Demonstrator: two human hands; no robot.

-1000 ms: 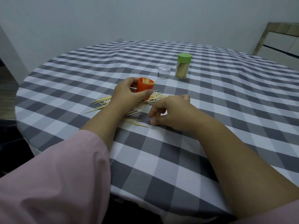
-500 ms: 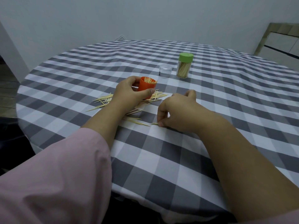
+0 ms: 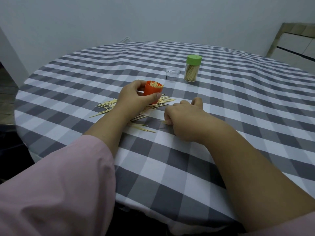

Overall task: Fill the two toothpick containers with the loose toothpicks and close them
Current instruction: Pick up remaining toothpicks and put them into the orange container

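Barely shifted since a moment ago, the right hand [image 3: 185, 116] pinches a few toothpicks [image 3: 164, 122] against the counter [image 3: 238, 116]. Left hand [image 3: 134, 97] grips the orange container [image 3: 152, 91] over the loose toothpicks [image 3: 109, 107]; the green-lidded container [image 3: 192, 68] stands closed, far right.

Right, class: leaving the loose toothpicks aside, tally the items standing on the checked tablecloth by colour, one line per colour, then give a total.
Orange plastic open container of toothpicks, gripped by the left hand: 1
Green-lidded clear container of toothpicks: 1
Clear plastic cap: 1
Total: 3
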